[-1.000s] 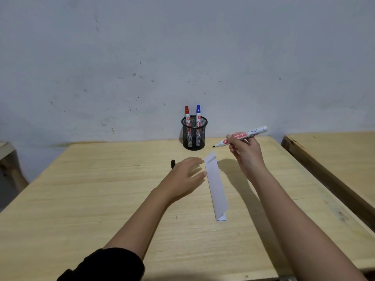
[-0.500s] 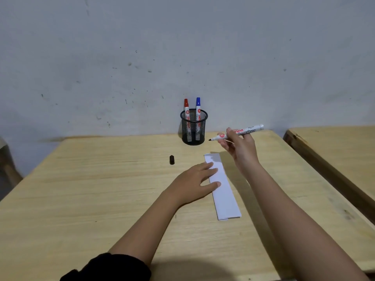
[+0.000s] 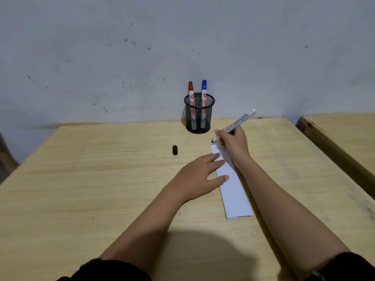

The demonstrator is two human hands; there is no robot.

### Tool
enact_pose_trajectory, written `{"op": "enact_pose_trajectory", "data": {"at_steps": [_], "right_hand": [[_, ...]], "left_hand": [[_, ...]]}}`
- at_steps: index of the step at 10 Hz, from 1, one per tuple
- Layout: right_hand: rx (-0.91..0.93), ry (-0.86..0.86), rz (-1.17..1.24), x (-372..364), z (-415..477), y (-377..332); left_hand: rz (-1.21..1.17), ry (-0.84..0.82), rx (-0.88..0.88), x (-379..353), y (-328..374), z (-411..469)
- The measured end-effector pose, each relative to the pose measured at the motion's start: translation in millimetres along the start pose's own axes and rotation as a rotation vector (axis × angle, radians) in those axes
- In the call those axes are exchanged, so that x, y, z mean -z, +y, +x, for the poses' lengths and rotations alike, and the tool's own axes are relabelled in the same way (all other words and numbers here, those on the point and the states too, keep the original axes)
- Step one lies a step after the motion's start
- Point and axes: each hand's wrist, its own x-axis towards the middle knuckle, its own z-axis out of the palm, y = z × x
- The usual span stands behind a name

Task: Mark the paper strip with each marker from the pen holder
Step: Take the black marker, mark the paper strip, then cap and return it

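Note:
A white paper strip [image 3: 233, 189] lies flat on the wooden table [image 3: 101, 179], running away from me. My left hand [image 3: 198, 175] rests flat with its fingers spread on the strip's left edge. My right hand [image 3: 233, 145] grips an uncapped white marker [image 3: 238, 121], its dark tip down at the strip's far end. The marker's black cap [image 3: 175, 150] stands on the table to the left. A black mesh pen holder [image 3: 198, 114] near the wall holds a red-capped marker [image 3: 191, 94] and a blue-capped marker [image 3: 204, 92].
A second wooden table [image 3: 345, 138] stands to the right across a narrow gap. A grey scuffed wall [image 3: 182, 47] rises right behind the pen holder. Part of a wooden piece shows at the far left edge.
My right hand has lowered the marker from mid-air until its tip is at the far end of the strip. My left hand has shifted onto the strip, which now lies flat.

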Motion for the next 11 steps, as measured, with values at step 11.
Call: {"op": "enact_pose_trajectory", "data": {"at_steps": [11], "right_hand": [[0.037, -0.036, -0.143, -1.4, 3.2, 1.6]], "left_hand": [[0.027, -0.013, -0.002, 1.2, 1.5, 2.7]]}}
